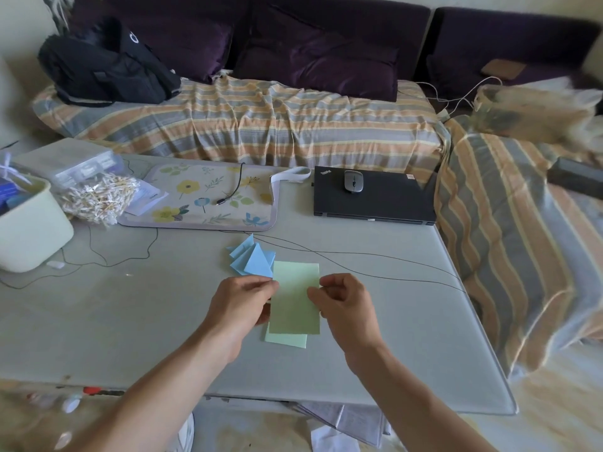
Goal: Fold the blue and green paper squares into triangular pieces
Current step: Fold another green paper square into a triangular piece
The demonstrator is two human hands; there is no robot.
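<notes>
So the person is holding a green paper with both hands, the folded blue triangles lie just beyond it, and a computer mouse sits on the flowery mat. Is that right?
Not quite. In the head view the mouse sits on the closed black laptop, not on the flowery mat. The rest holds: the left hand and the right hand hold the green paper, and the folded blue triangles lie just beyond it.

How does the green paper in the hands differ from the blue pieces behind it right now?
The green paper is a long rectangle; the blue pieces are already triangles. The green paper is pinched at its side edges by the left hand and right hand; the blue pieces lie untouched in a loose pile on the table. Both are plain pastel paper.
</notes>
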